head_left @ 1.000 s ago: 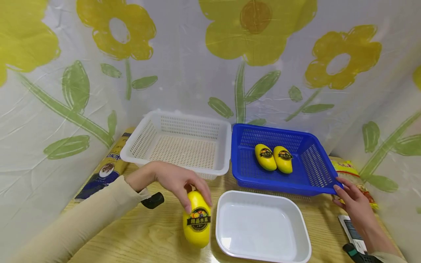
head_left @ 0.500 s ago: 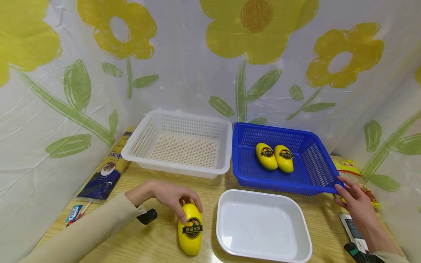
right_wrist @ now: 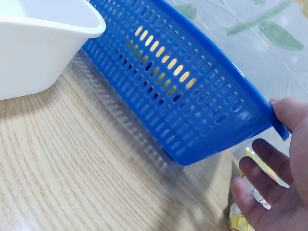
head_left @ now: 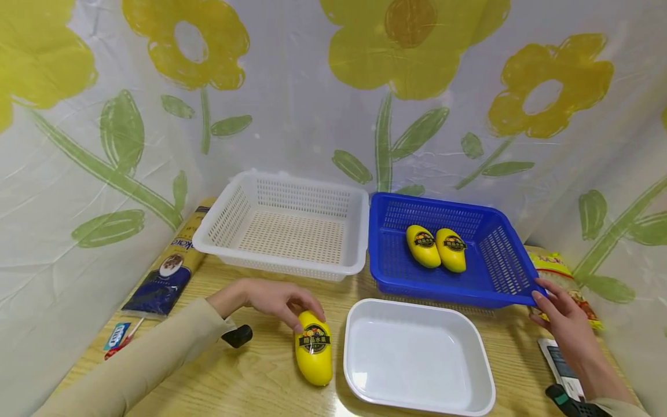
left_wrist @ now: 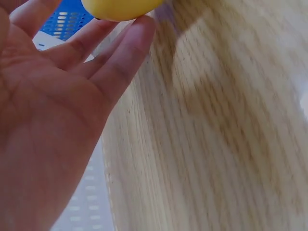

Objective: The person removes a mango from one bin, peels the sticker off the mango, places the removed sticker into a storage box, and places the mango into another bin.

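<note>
My left hand [head_left: 278,301] pinches the upper end of a yellow mango [head_left: 314,353] with a black label, just left of the white tray [head_left: 417,359]. In the left wrist view, fingertips [left_wrist: 139,36] touch the mango [left_wrist: 122,7], only part of which shows. Whether it rests on the table cannot be told. Over at the right, my right hand [head_left: 565,318] grips the front right corner of the blue basket [head_left: 443,295], thumb on the rim in the right wrist view, other fingers spread below. Two labelled mangoes [head_left: 438,249] lie side by side in that basket.
A white perforated basket [head_left: 292,231] stands left of the blue one. At the far left lie a blue and gold packet [head_left: 167,272] and a small blue-white packet [head_left: 117,336]. A yellow bag [head_left: 557,269] and a grey-white pouch [head_left: 560,365] lie at the right.
My left hand and the mango first shifted left and nearer, then back right, and the mango's near end now points slightly right. My right hand stays on the blue basket.
</note>
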### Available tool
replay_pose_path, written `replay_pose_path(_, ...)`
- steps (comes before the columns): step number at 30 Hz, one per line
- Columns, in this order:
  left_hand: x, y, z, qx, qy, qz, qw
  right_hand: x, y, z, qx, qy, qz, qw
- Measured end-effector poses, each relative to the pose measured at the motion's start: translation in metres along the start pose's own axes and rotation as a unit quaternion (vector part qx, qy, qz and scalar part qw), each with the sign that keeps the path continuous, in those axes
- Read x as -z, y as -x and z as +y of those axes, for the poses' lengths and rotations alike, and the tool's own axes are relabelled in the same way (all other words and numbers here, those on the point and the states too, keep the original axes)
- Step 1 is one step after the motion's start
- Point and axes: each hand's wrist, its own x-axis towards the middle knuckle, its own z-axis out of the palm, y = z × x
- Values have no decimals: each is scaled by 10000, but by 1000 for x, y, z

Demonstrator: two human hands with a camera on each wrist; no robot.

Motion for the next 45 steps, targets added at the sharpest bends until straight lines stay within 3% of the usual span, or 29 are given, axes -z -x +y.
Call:
replay_pose_path(6,-12,-2,8,164,150,266,9994,1,0,1,-21,15,-6,10000)
replay_pose_path(13,-25,-2,14,60,-344,444,9984,1,0,0,-136,175,59,9997)
replay_pose_path(24,-26,2,4,-208,179,706,9971,2,0,-1,-89,184,-22,9998)
replay_pose_path(32,-35,-2,-3,-439,374,1106,9922,1,-1,-2,-77,165,-22,9998)
replay_pose_path(36,-40,-2,-1,-493,549,1149,9906,1,-1,-3,-74,218,-34,9997)
replay_pose_path(39,-45,-3,1,-399,638,1194,9900,0,0,-4,-63,496,-1,9987)
replay_pose_path(41,-48,-3,2,-330,548,1295,9895,0,0,-5,-44,976,80,9952)
replay_pose_path(45,-56,-4,2,-256,157,1569,9872,-2,2,-12,-134,2045,481,9776)
